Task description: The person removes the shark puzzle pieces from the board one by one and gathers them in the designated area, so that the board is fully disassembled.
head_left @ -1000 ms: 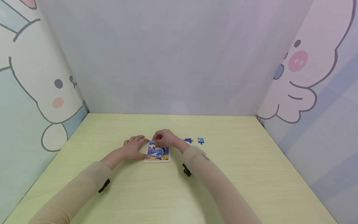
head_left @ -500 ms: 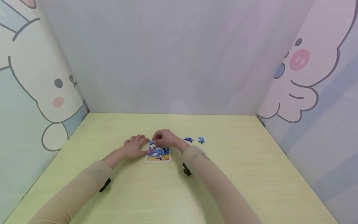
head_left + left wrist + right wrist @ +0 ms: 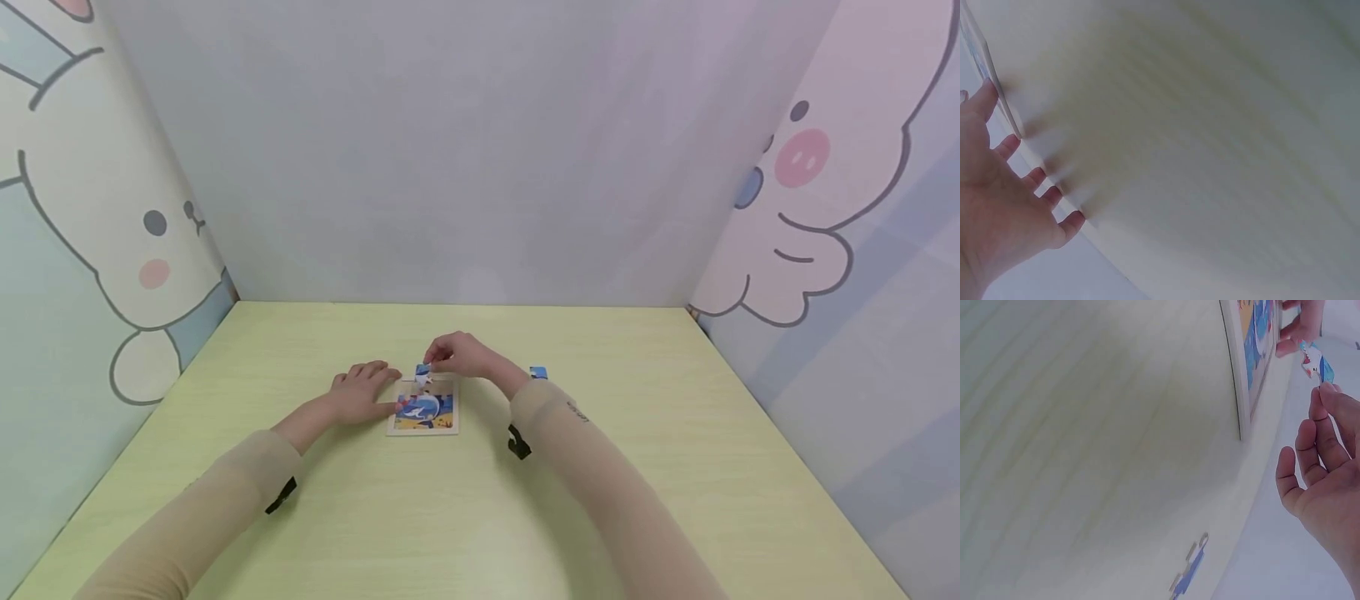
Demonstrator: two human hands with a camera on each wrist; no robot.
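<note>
My right hand (image 3: 465,354) pinches a puzzle piece (image 3: 422,372) between thumb and fingertips, just above the back edge of a framed jigsaw puzzle (image 3: 423,432). In the right wrist view the piece (image 3: 1316,361) is blue, white and red and stands tilted at the fingertips. The puzzle's front part is filled with a blue and orange sea picture, while its back strip shows bare wood. My left hand (image 3: 360,396) lies with fingers spread at the frame's left side, thumb on its edge. The left wrist view shows this hand's fingertips (image 3: 1072,222) against the table.
A loose blue puzzle piece (image 3: 538,372) lies on the table right of the frame, partly behind the right sleeve (image 3: 555,417). The right wrist view also shows a loose piece (image 3: 1190,572) on the table. Cartoon-printed cloth walls (image 3: 480,167) enclose the pale table.
My right hand has lifted the piece from the puzzle's back left part and moved slightly back and right. Bare wood now shows there. The left hand stays in place.
</note>
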